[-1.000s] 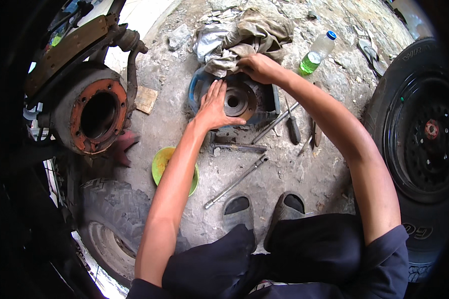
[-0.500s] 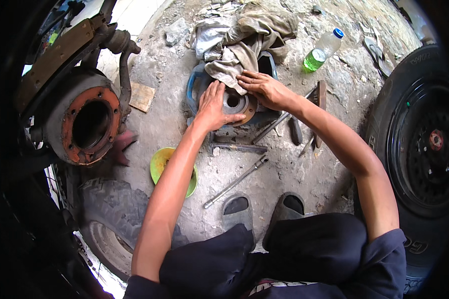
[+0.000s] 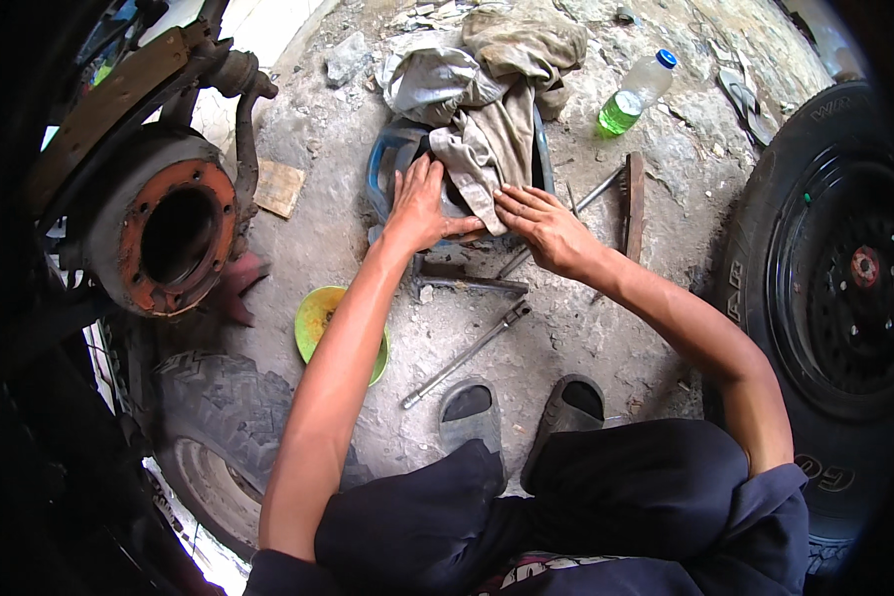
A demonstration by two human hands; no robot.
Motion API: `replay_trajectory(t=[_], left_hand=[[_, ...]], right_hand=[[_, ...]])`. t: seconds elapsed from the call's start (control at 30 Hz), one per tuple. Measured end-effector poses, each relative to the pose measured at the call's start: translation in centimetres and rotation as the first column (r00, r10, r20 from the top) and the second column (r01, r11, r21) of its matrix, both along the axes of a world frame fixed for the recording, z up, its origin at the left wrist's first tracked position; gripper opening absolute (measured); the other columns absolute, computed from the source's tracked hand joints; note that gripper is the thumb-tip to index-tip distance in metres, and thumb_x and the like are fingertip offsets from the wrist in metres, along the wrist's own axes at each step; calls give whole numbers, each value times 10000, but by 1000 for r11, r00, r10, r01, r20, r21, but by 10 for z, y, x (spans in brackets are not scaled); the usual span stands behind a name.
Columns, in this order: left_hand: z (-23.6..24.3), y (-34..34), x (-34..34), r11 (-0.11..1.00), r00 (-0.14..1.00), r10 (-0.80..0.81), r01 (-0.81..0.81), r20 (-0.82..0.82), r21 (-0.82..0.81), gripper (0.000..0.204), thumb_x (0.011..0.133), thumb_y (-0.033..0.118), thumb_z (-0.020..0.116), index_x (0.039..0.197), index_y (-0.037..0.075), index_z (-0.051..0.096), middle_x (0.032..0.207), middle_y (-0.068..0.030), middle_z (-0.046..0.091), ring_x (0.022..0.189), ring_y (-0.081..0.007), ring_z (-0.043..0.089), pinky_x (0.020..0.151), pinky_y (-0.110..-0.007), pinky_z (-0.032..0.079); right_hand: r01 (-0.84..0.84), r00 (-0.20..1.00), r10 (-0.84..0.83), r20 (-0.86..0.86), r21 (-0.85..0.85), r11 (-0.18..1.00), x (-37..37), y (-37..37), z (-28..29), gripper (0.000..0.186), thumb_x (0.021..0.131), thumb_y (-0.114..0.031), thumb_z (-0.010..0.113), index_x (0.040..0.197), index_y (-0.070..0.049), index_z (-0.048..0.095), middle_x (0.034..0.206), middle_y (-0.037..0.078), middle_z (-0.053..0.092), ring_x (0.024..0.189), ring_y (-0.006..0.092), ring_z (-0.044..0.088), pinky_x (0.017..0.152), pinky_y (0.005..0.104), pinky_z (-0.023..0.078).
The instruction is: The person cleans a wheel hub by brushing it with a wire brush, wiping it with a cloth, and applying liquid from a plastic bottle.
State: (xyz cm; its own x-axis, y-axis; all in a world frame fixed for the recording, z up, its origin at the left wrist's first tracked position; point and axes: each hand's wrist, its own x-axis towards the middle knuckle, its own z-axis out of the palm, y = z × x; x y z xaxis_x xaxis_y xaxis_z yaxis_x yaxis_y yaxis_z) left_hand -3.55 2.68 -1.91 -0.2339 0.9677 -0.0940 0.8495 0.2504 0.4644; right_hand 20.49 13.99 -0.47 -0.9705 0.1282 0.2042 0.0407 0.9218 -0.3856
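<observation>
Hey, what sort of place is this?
Probably a vehicle repair spot. A large black rubber tyre on a black metal wheel stands at right, a dark metal housing with a round orange flange is at left, and a long silver metal bar lies on rough grey ground.

grey flr (image 3: 566, 338) w/ btl (image 3: 638, 91), bowl (image 3: 304, 318), metal rod (image 3: 466, 357), wood blk (image 3: 278, 189)

Rag (image 3: 489, 149) lt. beige, bowl (image 3: 315, 310) lime-grn., cap (image 3: 667, 59) blue, flange (image 3: 130, 246) org.
</observation>
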Motion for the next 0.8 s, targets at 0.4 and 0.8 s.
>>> replay_trajectory(t=[0.4, 0.8], left_hand=[[8, -2, -2, 1000, 999, -3, 3, 43, 3, 1170, 735, 626, 790, 1582, 56, 220, 1608, -241, 255, 1522, -386, 195, 1226, -571, 145], [-15, 22, 7, 816, 871, 388, -477, 302, 326, 410, 1025, 344, 516, 1055, -46, 637, 1011, -268, 685, 987, -457, 637, 893, -506, 476]], right_hand=[[106, 479, -851, 214, -977, -186, -34, 155, 30, 341, 1060, -306, 531, 1121, 22, 602, 1000, 108, 669, 845, 207, 666, 811, 367, 581], [221, 916, -381, -123, -639, 737, -33, 40, -11, 295, 1015, -254, 604, 1193, -42, 706, 1131, 173, 732, 1084, 260, 698, 961, 387, 523]])
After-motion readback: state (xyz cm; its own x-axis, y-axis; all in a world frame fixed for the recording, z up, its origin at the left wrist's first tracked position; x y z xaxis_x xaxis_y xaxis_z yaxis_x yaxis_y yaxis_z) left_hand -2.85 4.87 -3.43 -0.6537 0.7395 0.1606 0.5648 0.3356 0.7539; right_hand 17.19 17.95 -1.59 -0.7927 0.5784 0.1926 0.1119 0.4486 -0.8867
